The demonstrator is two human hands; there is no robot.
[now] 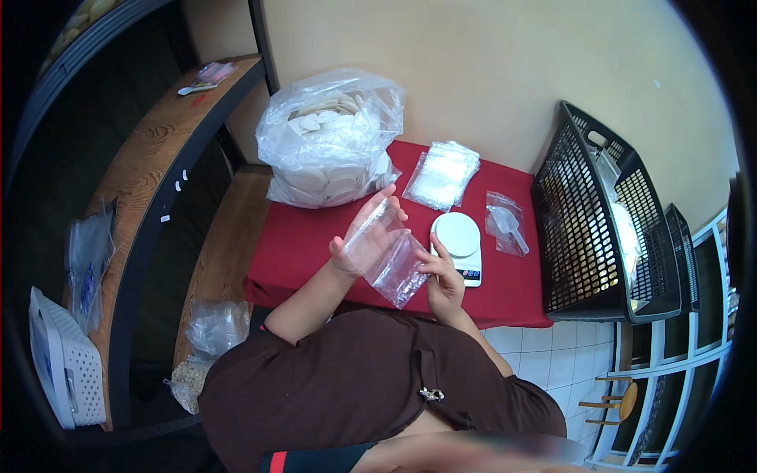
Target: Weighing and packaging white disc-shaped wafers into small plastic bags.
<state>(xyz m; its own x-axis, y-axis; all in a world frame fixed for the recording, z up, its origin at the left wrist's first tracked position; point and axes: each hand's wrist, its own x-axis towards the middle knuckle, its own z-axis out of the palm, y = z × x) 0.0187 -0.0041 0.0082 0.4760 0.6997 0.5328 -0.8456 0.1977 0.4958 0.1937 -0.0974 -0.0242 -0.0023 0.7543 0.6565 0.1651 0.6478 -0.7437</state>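
A clear plastic bag (392, 266) is spread between my two hands above the front of the red-covered table. Behind its upper left end is my left hand (369, 229), palm up, fingers stretched and thumb apart. My right hand (444, 284) pinches the bag's right side, with one finger raised beside the white kitchen scale (457, 235). No contents show in the bag. Beyond my left hand stands a large clear sack (331, 138) full of pale, flat, round pieces. A stack of clear bags (443, 175) lies behind the scale.
Right of the scale, a white scoop (506, 225) lies on a clear bag. A tall black plastic crate (583, 229) borders the red cloth (512, 292) on the right. Wooden shelves (150, 142) and a white basket (79, 378) are on the left.
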